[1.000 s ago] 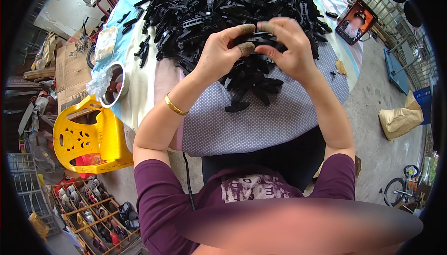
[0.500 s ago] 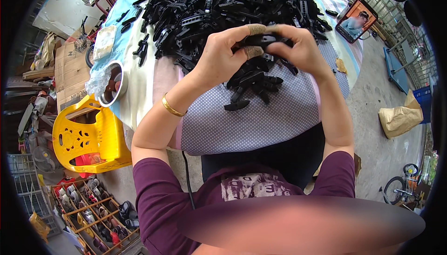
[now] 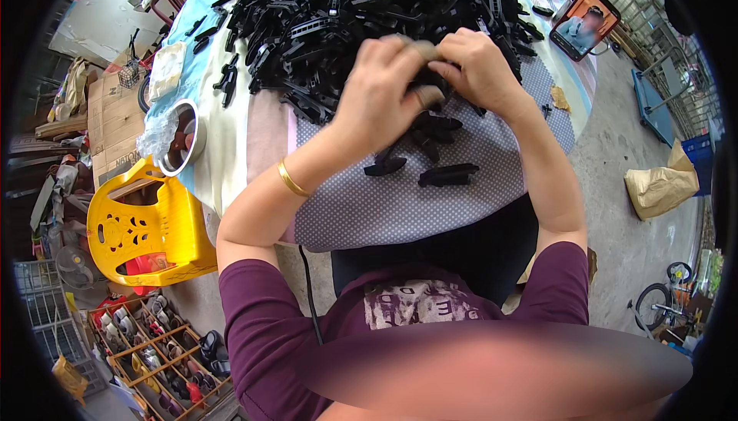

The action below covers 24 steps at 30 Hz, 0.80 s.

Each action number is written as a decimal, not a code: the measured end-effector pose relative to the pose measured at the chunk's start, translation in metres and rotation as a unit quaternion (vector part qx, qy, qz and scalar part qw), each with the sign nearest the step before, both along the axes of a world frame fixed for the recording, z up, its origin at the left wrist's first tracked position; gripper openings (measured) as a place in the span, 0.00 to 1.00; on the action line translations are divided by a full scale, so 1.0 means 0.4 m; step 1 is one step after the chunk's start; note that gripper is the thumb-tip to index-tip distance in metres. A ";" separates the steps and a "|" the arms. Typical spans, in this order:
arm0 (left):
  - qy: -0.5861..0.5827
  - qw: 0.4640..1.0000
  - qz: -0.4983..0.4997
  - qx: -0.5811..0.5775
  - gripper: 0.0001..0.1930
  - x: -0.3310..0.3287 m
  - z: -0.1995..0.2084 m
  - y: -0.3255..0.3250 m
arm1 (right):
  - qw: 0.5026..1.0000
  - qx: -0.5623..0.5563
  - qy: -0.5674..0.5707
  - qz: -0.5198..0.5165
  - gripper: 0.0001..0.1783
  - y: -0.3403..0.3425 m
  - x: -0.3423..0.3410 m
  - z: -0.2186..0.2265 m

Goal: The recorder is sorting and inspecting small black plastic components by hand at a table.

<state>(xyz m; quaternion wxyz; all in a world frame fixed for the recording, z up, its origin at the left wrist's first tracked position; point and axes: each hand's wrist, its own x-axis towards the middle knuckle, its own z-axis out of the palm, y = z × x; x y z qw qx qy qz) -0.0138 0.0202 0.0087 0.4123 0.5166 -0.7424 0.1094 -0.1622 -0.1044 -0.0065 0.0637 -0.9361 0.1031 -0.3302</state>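
A big heap of black plastic clip-like parts covers the far part of the table. At its near edge, my left hand is bent with its fingers curled, slightly blurred; tan wraps cover its thumb and a finger. My right hand meets it fingertip to fingertip, fingers closed in a pinch. Whatever lies between them is hidden by the fingers and merges with the dark heap. Just below the hands is a small cluster of black parts. A single long black part lies nearer me on the dotted cloth.
A phone on a stand is at the right table edge. To the left are a metal bowl with a plastic bag, a white folded cloth and a yellow plastic chair. A brown paper sack stands on the right floor.
The long black piece my hands held is gone from them, and a similar one now lies on the cloth nearer me. My left hand has turned over, its knuckles up, beside the heap.
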 end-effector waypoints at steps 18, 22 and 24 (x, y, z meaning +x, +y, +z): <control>0.548 0.778 -0.027 0.305 0.12 0.087 0.006 -0.017 | 0.960 0.280 0.001 0.003 0.11 0.014 -0.029 0.038; 0.608 0.698 -0.090 0.369 0.13 0.068 0.004 -0.014 | 0.893 0.402 -0.159 0.126 0.10 0.027 -0.025 0.047; 0.630 0.670 -0.101 0.379 0.15 0.063 0.006 -0.012 | 0.911 0.362 -0.138 0.139 0.09 0.042 -0.012 0.035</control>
